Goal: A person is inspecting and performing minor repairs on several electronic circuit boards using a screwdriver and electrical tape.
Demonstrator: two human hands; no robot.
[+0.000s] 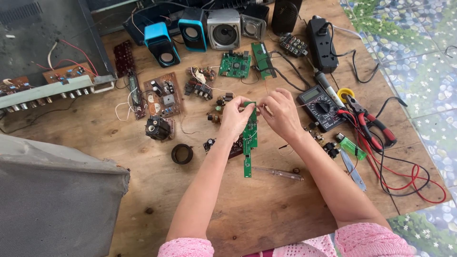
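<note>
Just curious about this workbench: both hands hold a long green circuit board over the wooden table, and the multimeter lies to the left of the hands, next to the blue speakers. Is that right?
Not quite. In the head view the multimeter lies to the right of the hands, beside the red-handled pliers, not by the blue speakers. The rest holds: the left hand and right hand hold the long green circuit board over the wooden table.

You are at an electronics repair bench: worn wooden table (266, 214), loose circuit boards, digital multimeter (320, 107) at 2 o'clock, soldering iron (328, 88) beside it, small speakers (190, 33) at 12, opened amplifier chassis (43, 88) at 10.
</note>
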